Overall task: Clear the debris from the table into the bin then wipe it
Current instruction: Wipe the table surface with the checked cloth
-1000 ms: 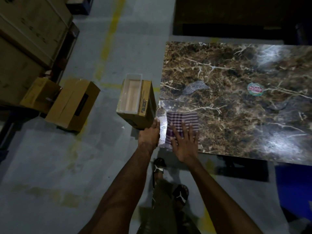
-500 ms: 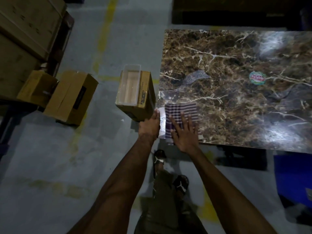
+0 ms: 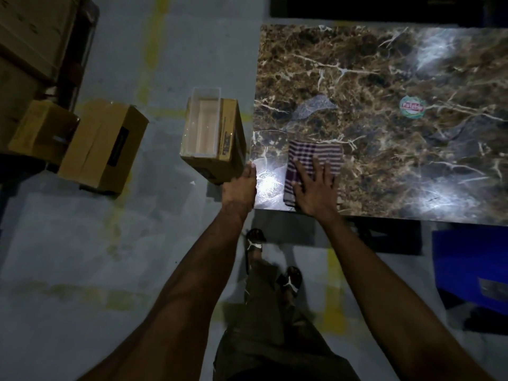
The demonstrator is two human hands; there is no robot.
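A brown marble table [image 3: 384, 166] fills the upper right. On its near left corner lies a purple-and-white striped cloth [image 3: 316, 152]. My right hand [image 3: 313, 188] presses flat on the cloth with fingers spread. My left hand [image 3: 240, 188] sits against the table's left edge, thumb along the rim, its fingers hidden. A crumpled piece of clear plastic [image 3: 313, 108] lies on the table beyond the cloth, and a round green-and-red sticker or lid [image 3: 411, 107] further right. A clear plastic bin [image 3: 204, 125] stands on a cardboard box [image 3: 229, 138] just left of the table.
Two more cardboard boxes [image 3: 101, 144] sit on the grey floor at left, with large crates [image 3: 30, 31] behind them. A blue crate [image 3: 470, 265] stands under the table's near right side. My sandalled feet [image 3: 288, 279] are close to the table's front edge.
My right hand has slid the cloth a little to the right, away from the table's left edge. My left hand stays at the edge.
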